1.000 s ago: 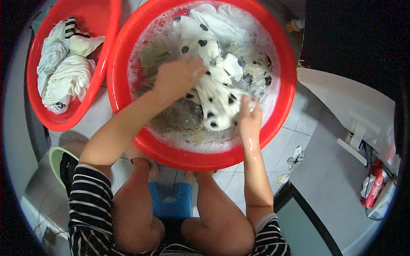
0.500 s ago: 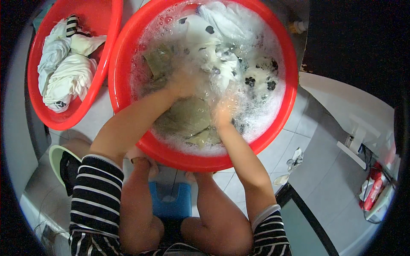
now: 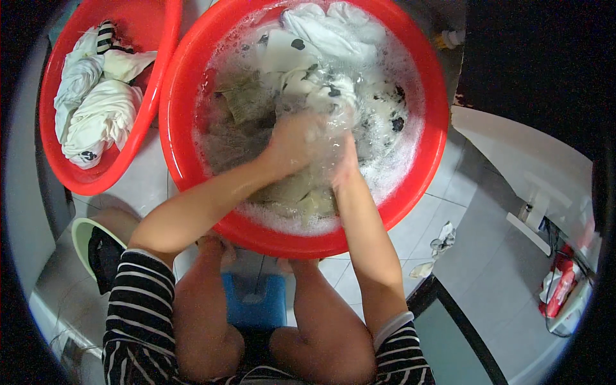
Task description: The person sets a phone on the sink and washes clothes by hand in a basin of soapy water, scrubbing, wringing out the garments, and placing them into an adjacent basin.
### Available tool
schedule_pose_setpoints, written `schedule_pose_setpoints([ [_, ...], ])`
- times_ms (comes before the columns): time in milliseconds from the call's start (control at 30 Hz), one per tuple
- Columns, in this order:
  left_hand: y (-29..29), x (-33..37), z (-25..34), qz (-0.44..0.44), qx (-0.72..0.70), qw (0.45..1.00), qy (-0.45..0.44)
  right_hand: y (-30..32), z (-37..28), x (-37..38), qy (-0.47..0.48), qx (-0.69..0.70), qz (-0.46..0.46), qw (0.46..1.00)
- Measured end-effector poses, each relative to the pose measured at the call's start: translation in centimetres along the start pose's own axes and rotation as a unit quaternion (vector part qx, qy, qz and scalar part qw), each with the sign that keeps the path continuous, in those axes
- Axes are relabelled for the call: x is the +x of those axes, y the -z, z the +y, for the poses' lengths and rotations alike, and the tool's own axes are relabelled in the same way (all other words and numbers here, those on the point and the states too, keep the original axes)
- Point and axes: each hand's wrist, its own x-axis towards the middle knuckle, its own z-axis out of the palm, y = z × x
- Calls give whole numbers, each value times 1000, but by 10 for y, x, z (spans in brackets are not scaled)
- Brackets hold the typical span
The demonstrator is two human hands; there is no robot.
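Observation:
A large red basin (image 3: 181, 135) holds soapy water and soaking laundry. My left hand (image 3: 296, 142) and my right hand (image 3: 345, 160) are close together at its middle, just above the water, blurred by motion and splashes. Both are closed around part of a white cloth with black spots (image 3: 330, 96), which bunches up beyond them. An olive-green cloth (image 3: 247, 99) lies in the water left of my left hand, and paler olive fabric (image 3: 301, 202) shows below my wrists. Plain white cloth (image 3: 333, 29) floats at the far side.
A smaller red basin (image 3: 168, 58) at the left holds twisted white laundry (image 3: 106, 112). A pale green bucket (image 3: 80, 234) with a black cloth (image 3: 102, 253) stands below it. A blue stool (image 3: 256, 308) is between my legs. Small cloth items (image 3: 443, 239) lie on the tiles at right.
My left hand has moved right and up out of the water toward my right hand. The white spotted cloth has been drawn together between them, and the green cloth shows more clearly.

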Motion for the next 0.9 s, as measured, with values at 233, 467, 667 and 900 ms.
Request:
schedule_pose_setpoints([
  [233, 27, -17, 47, -128, 145, 975, -112, -54, -9, -64, 76, 117, -63, 988],
  [467, 20, -2, 45, -68, 188, 962, -183, -44, 0, -69, 127, 10, 38, 991],
  [667, 41, 15, 19, -123, 142, 980, -59, -24, -17, -73, 109, -247, 100, 958],
  [900, 52, -1, -1, -87, 376, 887, -254, -7, -15, -69, 486, -561, 114, 661],
])
